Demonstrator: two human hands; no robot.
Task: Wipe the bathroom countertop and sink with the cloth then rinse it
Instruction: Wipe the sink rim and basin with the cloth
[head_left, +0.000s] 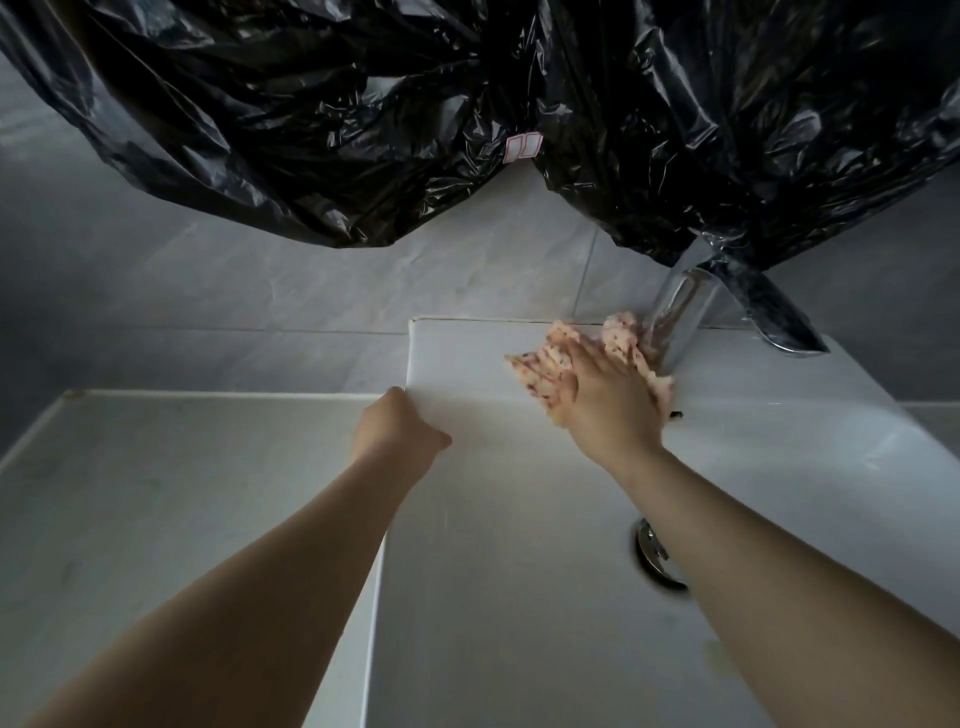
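A pink speckled cloth (543, 364) lies bunched on the back rim of the white sink (467, 358), pushed up against the base of the chrome tap (680, 312). My right hand (605, 405) presses flat on the cloth with fingers spread. My left hand (397, 428) is curled over the sink's left edge, where it meets the pale countertop (182, 493); its fingers are hidden behind the rim. The chrome drain (652, 556) shows in the basin, partly hidden by my right forearm.
Black plastic sheeting (467, 104) hangs across the wall above the sink and drapes over the top of the tap. Grey wall tiles (234, 280) run behind the counter. A small dark speck (675, 414) sits on the sink rim near my right hand.
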